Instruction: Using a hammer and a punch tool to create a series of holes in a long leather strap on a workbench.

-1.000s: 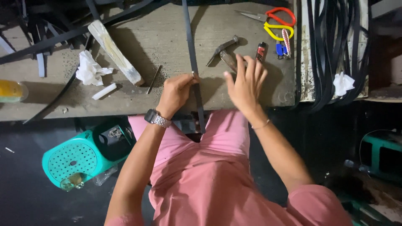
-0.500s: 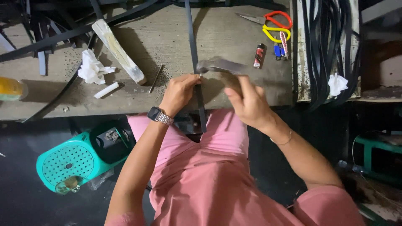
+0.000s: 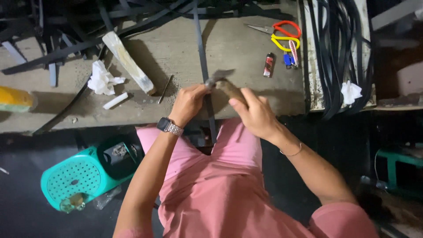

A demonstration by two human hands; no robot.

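My right hand grips the wooden handle of a small hammer, whose metal head is raised just above a long black strip. The strip runs from the far side of the workbench down over its front edge to my lap. My left hand, with a watch on the wrist, pinches the strip at the bench edge, right under the hammer head.
On the wooden workbench lie a pale wooden stick, crumpled white paper, a lighter, red and yellow scissors and black strips. Black belts hang at the right. A teal stool stands lower left.
My right hand took the hammer off the bench and lifted it over the strip. My left hand stayed on the strip at the bench edge.
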